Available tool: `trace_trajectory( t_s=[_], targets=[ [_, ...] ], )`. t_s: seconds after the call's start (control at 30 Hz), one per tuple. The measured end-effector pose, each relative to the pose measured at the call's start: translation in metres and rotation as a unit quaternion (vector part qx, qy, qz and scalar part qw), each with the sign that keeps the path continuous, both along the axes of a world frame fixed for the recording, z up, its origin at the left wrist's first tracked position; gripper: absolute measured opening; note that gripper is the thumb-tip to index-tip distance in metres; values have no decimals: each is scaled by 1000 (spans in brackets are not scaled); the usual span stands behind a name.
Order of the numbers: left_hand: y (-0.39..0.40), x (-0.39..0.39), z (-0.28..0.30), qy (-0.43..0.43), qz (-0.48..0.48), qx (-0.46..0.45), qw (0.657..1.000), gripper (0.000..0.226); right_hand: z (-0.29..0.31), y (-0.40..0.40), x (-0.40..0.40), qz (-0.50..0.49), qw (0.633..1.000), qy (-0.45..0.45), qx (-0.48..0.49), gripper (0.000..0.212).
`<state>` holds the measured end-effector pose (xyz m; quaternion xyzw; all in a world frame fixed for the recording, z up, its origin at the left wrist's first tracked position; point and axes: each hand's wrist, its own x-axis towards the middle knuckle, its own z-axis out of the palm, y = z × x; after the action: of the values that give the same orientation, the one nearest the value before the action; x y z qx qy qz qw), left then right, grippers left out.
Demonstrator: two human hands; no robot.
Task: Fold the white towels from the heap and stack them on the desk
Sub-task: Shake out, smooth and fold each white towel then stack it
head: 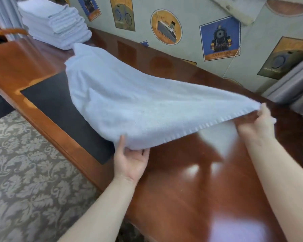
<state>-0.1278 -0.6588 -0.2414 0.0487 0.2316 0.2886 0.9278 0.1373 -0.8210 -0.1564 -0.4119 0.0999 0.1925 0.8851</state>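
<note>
Towel stack (54, 23) behind desk pad (59, 109)

On the wallpaper (191, 55) behind the desk (191, 172) — "ATLANTIC" on the round ship emblem (166, 27), "EXPRESS" under the blue locomotive emblem (219, 38).

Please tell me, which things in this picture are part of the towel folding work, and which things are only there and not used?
Part of the job:
- white towel, held by the left hand and right hand
- stack of folded towels
- desk

Only lying about:
- black desk mat
- orange-brown handle at the far left
- patterned carpet
- wallpaper pictures
</note>
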Motion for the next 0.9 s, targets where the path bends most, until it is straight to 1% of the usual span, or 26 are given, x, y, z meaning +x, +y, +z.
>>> trace_trajectory(
  t_s=[0.03,0.07,0.1,0.13,0.17,0.23,0.27,0.3,0.33,0.37,0.4,0.43,0.47,0.5,0.53,0.6,0.67,0.7,0.73,0.77,0.8,0.83,0.87,0.9],
  targets=[
    [-23,2,-11,49,-18,-56,997,33,-14,1,-12,41,998,28,-35,22],
    [-46,3,-22,110,-41,-112,987,24,-33,3,-28,87,990,69,-82,20],
    [-65,6,-31,165,-65,-145,973,16,-51,4,-47,134,975,113,-136,18],
    [-79,11,-37,206,-90,-152,963,10,-70,6,-68,177,956,151,-181,18],
    [-89,16,-41,233,-108,-146,955,8,-86,9,-91,208,938,176,-214,21],
    [-93,27,-41,271,-112,-122,948,6,-110,18,-127,245,918,183,-252,24],
    [-88,31,-39,301,-93,-102,943,5,-115,26,-139,266,911,175,-260,22],
    [-80,32,-37,349,-52,-67,933,3,-116,35,-147,289,904,169,-266,19],
    [-67,28,-36,415,7,-4,910,8,-116,44,-150,310,897,163,-271,18],
    [-54,20,-37,486,42,116,865,16,-114,52,-152,326,890,159,-278,18],
    [-44,8,-38,564,33,275,778,25,-113,61,-152,334,883,157,-290,19],
    [-35,-7,-42,626,-4,424,655,33,-114,70,-153,332,878,161,-304,18],
    [-27,-24,-50,663,-47,524,533,39,-116,77,-154,323,877,169,-313,18],
    [-22,-39,-57,672,-74,574,462,40,-118,83,-155,309,879,173,-319,18],
    [-19,-51,-62,664,-86,602,435,33,-120,87,-154,297,882,167,-325,18],
    [-15,-62,-66,638,-77,644,415,13,-121,90,-148,279,887,143,-339,18],
    [-18,-53,-57,605,-104,687,390,9,-120,80,-134,232,898,96,-361,18],
    [-24,-42,-50,573,-131,706,395,9,-118,71,-126,188,905,51,-379,17],
    [-32,-29,-43,538,-169,710,421,9,-117,60,-118,133,906,-1,-402,15],
    [-43,-17,-36,503,-219,702,453,9,-116,46,-111,82,895,-51,-435,13],
    [-55,-6,-31,470,-273,696,469,10,-118,31,-106,45,876,-84,-472,14],
    [-69,3,-28,436,-323,698,468,10,-118,17,-105,28,860,-91,-501,16],
    [-81,9,-27,403,-372,694,467,7,-119,3,-106,39,856,-68,-510,20],
    [-91,13,-29,373,-412,679,480,6,-121,-8,-110,71,865,-25,-495,26]
  ],
)
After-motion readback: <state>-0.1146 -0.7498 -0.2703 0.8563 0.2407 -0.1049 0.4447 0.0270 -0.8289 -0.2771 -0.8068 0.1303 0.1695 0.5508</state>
